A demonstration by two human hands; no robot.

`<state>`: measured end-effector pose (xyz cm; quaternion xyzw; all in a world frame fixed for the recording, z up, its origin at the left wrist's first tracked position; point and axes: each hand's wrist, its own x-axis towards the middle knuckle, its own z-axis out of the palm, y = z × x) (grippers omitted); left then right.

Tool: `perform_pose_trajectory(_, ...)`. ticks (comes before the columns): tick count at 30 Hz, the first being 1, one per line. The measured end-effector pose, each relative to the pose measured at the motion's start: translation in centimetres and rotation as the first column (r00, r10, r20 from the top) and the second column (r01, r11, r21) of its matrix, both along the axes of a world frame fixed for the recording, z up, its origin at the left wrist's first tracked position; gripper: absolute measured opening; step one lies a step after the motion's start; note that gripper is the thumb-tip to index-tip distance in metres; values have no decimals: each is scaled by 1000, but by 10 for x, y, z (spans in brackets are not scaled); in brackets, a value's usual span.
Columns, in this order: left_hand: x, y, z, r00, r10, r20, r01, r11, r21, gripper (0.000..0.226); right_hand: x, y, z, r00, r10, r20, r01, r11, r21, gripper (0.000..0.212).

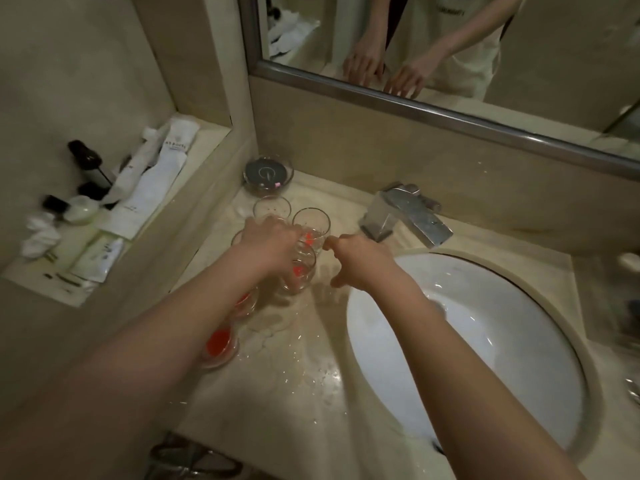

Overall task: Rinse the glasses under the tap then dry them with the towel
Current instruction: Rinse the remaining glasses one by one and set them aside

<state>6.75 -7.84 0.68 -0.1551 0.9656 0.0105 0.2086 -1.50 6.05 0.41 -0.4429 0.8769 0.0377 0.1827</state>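
Head view: nearest, a glass [219, 344] holding red liquid is seen on the wet counter [294, 382]; farther in, the left hand [268, 245] is closed over a clustered glass [300, 270]; the right hand [360, 259] is held beside it, fingers curled, gripping nothing; beyond, the tap [405, 216] is seen above the basin [502, 358].

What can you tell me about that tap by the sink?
The tap is a blocky, angular fitting of silvery metal, dulled with spots and water marks. It stands on the beige stone counter behind the white oval basin, below the mirror. Its flat, wide spout slants down toward the basin's rim, and a flat lever lies on top. No water runs from it. Nothing touches it; the right hand is just to its left, apart from it.
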Motion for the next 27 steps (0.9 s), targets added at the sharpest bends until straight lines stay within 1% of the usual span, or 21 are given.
perform_pose_trajectory(2,-4,2,-9,999,-32,-5,31,998,-56,86,0,-2,-1,1000,-18,8,18,1000,-2,60)
perform_pose_trajectory(5,-8,7,-17,998,-52,-43,48,996,-74,88,0,-2,-4,999,-31,26,31,999,-16,62)
perform_pose_trajectory(8,-6,8,-23,992,-74,-105,65,994,-87,82,1,-4,-10,998,-39,47,41,998,-39,64)
perform_pose_trajectory(11,-3,5,-24,979,-101,-179,91,994,-64,77,5,-8,-18,997,-36,69,41,997,-66,66)
perform_pose_trajectory(14,1,5,-22,968,-121,-222,113,992,-46,81,11,-11,-24,997,-32,75,39,995,-96,68)
perform_pose_trajectory(17,6,10,-24,951,-137,-276,136,990,-20,85,12,-5,-26,995,-44,90,54,991,-119,57)
perform_pose_trajectory(19,6,16,-25,946,-138,-292,155,987,36,82,10,4,-27,987,-68,143,89,986,-143,54)
perform_pose_trajectory(20,5,20,-25,948,-125,-294,154,985,79,79,8,12,-28,976,-90,198,124,978,-165,53)
perform_pose_trajectory(21,2,23,-25,948,-101,-301,145,981,128,78,5,20,-29,952,-122,280,183,962,-202,52)
perform_pose_trajectory(22,0,25,-25,946,-57,-318,122,974,190,77,3,30,-29,909,-158,385,265,933,-245,51)
perform_pose_trajectory(24,-7,31,-26,943,102,-317,28,925,380,77,0,51,-30,784,-203,586,448,839,-309,50)
perform_pose_trajectory(25,-11,35,-27,934,184,-305,-14,875,484,76,-1,62,-31,722,-209,660,526,786,-326,47)
perform_pose_trajectory(27,-20,45,-32,915,321,-245,-85,746,661,72,-2,80,-36,615,-211,760,647,686,-333,38)
